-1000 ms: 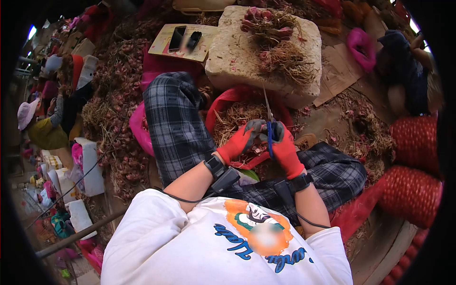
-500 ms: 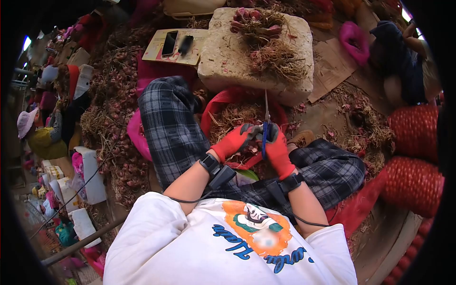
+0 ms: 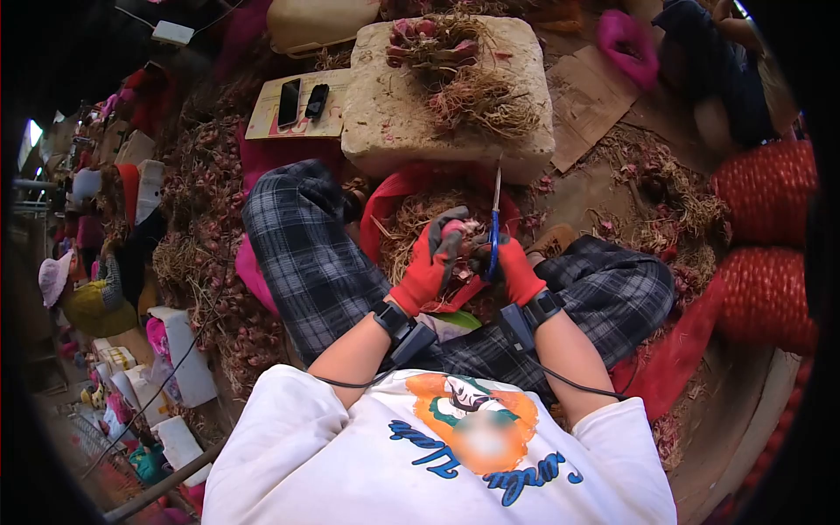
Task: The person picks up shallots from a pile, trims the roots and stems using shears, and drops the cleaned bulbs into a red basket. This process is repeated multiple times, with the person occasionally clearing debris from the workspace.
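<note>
My left hand, in a red glove with grey fingers, is closed around a small pink onion whose pale dry roots or stem point to the right. Gloved the same way, my right hand grips scissors by their blue handles. The blades point away from me and look closed. Both hands are over a red mesh bag, which holds dry trimmings. Beyond it, a foam block carries a bunch of onions and a clump of dry stalks.
A phone and a small black device lie on a board left of the block. Heaped onions spread along the left. Full red mesh sacks stand at right. Other people sit at far left and upper right.
My left hand has moved slightly away from the scissors and turned, bringing the pink onion into sight. The scissors remain in my right hand. The whole view has shifted a little.
</note>
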`<state>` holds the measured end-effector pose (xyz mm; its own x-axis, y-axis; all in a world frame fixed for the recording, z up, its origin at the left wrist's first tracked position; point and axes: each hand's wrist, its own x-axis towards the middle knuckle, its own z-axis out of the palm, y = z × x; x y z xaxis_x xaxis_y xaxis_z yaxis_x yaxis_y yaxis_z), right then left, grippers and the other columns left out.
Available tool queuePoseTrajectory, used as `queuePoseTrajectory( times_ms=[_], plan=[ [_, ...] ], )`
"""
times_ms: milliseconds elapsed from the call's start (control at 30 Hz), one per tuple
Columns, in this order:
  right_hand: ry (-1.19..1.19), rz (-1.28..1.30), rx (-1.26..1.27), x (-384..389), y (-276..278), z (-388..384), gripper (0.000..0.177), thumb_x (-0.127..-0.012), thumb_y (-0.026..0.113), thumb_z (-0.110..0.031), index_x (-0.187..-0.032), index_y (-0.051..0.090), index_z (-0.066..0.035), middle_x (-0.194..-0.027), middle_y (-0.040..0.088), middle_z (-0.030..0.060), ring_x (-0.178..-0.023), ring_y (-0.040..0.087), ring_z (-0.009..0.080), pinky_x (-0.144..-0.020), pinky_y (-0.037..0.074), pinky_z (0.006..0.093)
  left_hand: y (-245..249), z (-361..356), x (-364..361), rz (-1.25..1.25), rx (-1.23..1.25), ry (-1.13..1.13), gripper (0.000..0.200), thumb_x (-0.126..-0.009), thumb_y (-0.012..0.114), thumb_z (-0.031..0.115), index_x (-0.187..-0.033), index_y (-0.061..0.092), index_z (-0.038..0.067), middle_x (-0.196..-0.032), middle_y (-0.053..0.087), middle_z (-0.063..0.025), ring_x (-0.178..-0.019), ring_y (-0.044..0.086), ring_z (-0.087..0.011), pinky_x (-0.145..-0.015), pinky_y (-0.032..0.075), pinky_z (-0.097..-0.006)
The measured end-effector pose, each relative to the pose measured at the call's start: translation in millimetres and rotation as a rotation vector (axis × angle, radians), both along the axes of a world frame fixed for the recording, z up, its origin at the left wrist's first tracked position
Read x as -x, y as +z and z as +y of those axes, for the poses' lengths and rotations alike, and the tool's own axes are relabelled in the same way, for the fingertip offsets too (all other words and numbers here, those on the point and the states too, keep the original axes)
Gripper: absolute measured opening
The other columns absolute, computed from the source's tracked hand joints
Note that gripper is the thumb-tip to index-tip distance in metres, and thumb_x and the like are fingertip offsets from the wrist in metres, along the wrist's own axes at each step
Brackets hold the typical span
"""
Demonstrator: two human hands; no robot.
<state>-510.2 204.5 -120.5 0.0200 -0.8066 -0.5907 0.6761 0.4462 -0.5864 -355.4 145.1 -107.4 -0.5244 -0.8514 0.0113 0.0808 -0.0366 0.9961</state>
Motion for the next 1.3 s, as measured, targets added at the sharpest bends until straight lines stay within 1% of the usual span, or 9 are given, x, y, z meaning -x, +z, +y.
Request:
queuePoseTrajectory(
  times_ms=[133, 267, 367, 400, 533, 633, 933, 1133, 1300],
  plan=[
    [0.036, 0.142, 0.162, -6, -1, -10, 0.017, -0.083, 0.061, -0.007, -0.098, 0.057, -0.002, -0.082, 0.062, 0.0046, -0.059, 0.059, 0.0130, -0.052, 0.047, 0.0231, -1, -25, -18, 0.364, -0.777, 0.065, 0.051, -0.091, 0.043, 0.056, -0.104, 0.053, 0.008, -0.092, 0.056, -0.0026, -0.067, 0.048, -0.0098, -0.063, 0.043, -0.0238],
    [-0.069, 0.333, 0.288, -25, 22, -22, 0.024, -0.080, 0.068, -0.007, -0.100, 0.054, -0.003, -0.088, 0.062, 0.0048, -0.067, 0.060, 0.0115, -0.059, 0.049, 0.0239, -7, -27, -27, 0.302, -1.031, 0.128, 0.053, -0.089, 0.043, 0.060, -0.099, 0.054, 0.009, -0.085, 0.057, -0.0021, -0.064, 0.049, -0.0102, -0.057, 0.042, -0.0233],
    [-0.068, 0.383, 0.389, -29, 30, -27, 0.030, -0.079, 0.070, -0.007, -0.103, 0.052, -0.002, -0.094, 0.061, 0.0058, -0.078, 0.060, 0.0114, -0.067, 0.050, 0.0244, -17, -23, -26, 0.331, -1.063, 0.102, 0.051, -0.090, 0.040, 0.060, -0.099, 0.054, 0.011, -0.083, 0.057, -0.0014, -0.064, 0.049, -0.0104, -0.057, 0.042, -0.0228],
    [-0.028, 0.441, 0.419, -31, 36, -28, 0.032, -0.079, 0.071, -0.007, -0.104, 0.052, -0.001, -0.096, 0.060, 0.0064, -0.084, 0.060, 0.0119, -0.071, 0.050, 0.0247, -22, -23, -31, 0.400, -0.986, -0.052, 0.052, -0.089, 0.043, 0.059, -0.105, 0.055, 0.011, -0.085, 0.059, -0.0015, -0.070, 0.054, -0.0126, -0.066, 0.048, -0.0251],
    [0.032, 0.667, 0.450, -39, 18, -28, 0.031, -0.079, 0.068, -0.006, -0.105, 0.052, -0.001, -0.095, 0.060, 0.0070, -0.089, 0.060, 0.0132, -0.073, 0.052, 0.0262, -27, -13, -18, 0.379, -0.878, -0.060, 0.050, -0.096, 0.034, 0.051, -0.120, 0.048, 0.010, -0.103, 0.059, -0.0026, -0.093, 0.053, -0.0139, -0.089, 0.041, -0.0314],
    [0.042, 0.152, 0.297, -29, 18, -24, 0.029, -0.078, 0.066, -0.005, -0.104, 0.053, -0.001, -0.093, 0.061, 0.0063, -0.086, 0.060, 0.0135, -0.073, 0.051, 0.0274, -13, -16, -18, 0.355, -0.721, -0.233, 0.050, -0.096, 0.034, 0.050, -0.121, 0.048, 0.010, -0.105, 0.058, -0.0023, -0.093, 0.054, -0.0140, -0.087, 0.041, -0.0308],
    [0.076, 0.647, 0.566, -28, 40, -26, 0.019, -0.077, 0.066, -0.006, -0.093, 0.056, -0.003, -0.083, 0.059, 0.0042, -0.070, 0.058, 0.0117, -0.065, 0.049, 0.0264, -22, -16, -24, 0.437, -0.980, -0.207, 0.039, -0.096, 0.035, 0.049, -0.110, 0.051, 0.016, -0.094, 0.058, 0.0007, -0.085, 0.056, -0.0163, -0.075, 0.046, -0.0327],
    [0.052, 0.377, 0.251, -16, 31, -28, 0.022, -0.079, 0.066, -0.007, -0.098, 0.055, -0.003, -0.083, 0.059, 0.0036, -0.076, 0.057, 0.0112, -0.069, 0.048, 0.0272, -19, -17, -20, 0.328, -1.056, -0.075, 0.038, -0.095, 0.037, 0.049, -0.104, 0.053, 0.016, -0.084, 0.057, 0.0017, -0.071, 0.054, -0.0102, -0.060, 0.045, -0.0249],
    [0.149, 0.842, 0.561, -28, 43, -26, 0.028, -0.077, 0.067, -0.008, -0.101, 0.054, -0.003, -0.088, 0.060, 0.0073, -0.080, 0.060, 0.0186, -0.071, 0.049, 0.0315, -17, -14, -21, 0.457, -1.003, -0.177, 0.036, -0.095, 0.037, 0.051, -0.091, 0.049, 0.016, -0.076, 0.050, 0.0043, -0.062, 0.044, -0.0084, -0.054, 0.040, -0.0223]
  ],
)
